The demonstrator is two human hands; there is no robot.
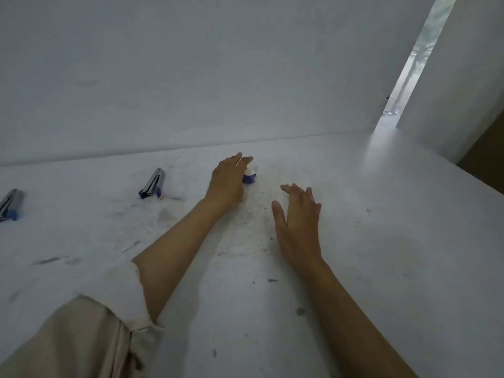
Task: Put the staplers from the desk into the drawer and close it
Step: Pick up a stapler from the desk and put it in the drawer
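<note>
Three staplers lie on the white desk [354, 241]. A silver one with a blue base [11, 204] sits at the far left edge. A silver and purple stapler [152, 184] lies left of centre. A small white and purple stapler [249, 175] sits near the back wall, mostly hidden behind my left hand [227, 181], whose fingers reach over it; whether they grip it is unclear. My right hand [298, 214] hovers open above the desk to the right, fingers spread, holding nothing. No drawer is in view.
A white wall [191, 77] rises just behind the desk. At the right a white panel [458, 77] leaves a narrow gap [409, 69] showing outdoors. The desk surface carries dark scuff marks. My beige sleeve [81, 336] fills the lower left.
</note>
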